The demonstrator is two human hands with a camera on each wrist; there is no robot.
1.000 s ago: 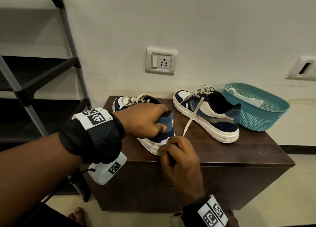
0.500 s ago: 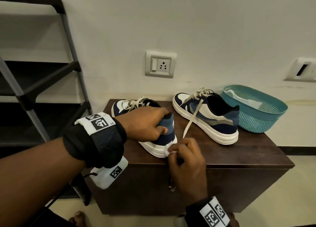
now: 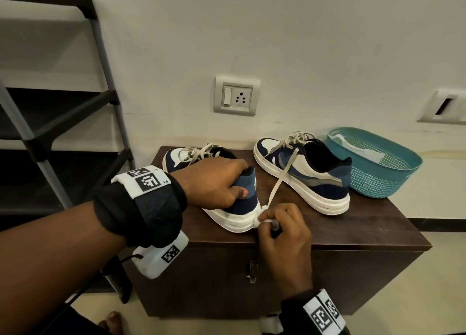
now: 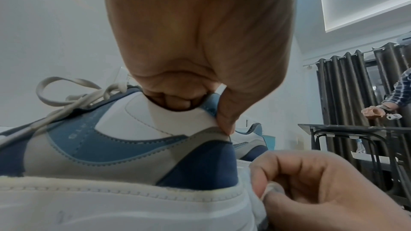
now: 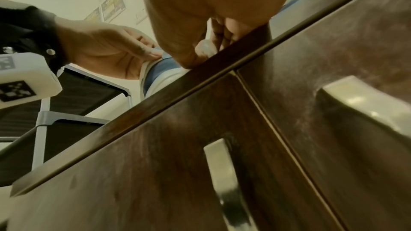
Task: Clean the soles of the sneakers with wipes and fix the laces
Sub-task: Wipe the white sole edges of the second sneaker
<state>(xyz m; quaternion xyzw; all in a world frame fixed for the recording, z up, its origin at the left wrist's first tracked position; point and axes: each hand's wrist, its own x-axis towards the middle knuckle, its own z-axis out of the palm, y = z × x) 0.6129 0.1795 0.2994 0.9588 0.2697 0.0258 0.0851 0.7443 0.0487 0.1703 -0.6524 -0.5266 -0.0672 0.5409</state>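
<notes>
Two blue, grey and white sneakers stand on a dark wooden cabinet [image 3: 353,236]. My left hand [image 3: 214,183] grips the heel collar of the near sneaker [image 3: 242,201] [image 4: 106,140], fingers inside the opening and thumb on the back. My right hand [image 3: 280,231] pinches a white wipe [image 3: 261,220] [image 4: 255,198] against the white sole at that sneaker's heel. The second sneaker [image 3: 310,173] stands to the right, one loose lace [image 3: 282,178] trailing down towards my right hand.
A teal plastic basket [image 3: 378,181] with white wipes inside sits at the cabinet's right end. A dark shoe rack [image 3: 63,123] stands to the left. A wall socket [image 3: 237,96] is behind the shoes. Metal door handles [image 5: 224,178] are on the cabinet front.
My right hand with the wipe has slid a little to the right along the heel sole. The left hand keeps its grip on the heel.
</notes>
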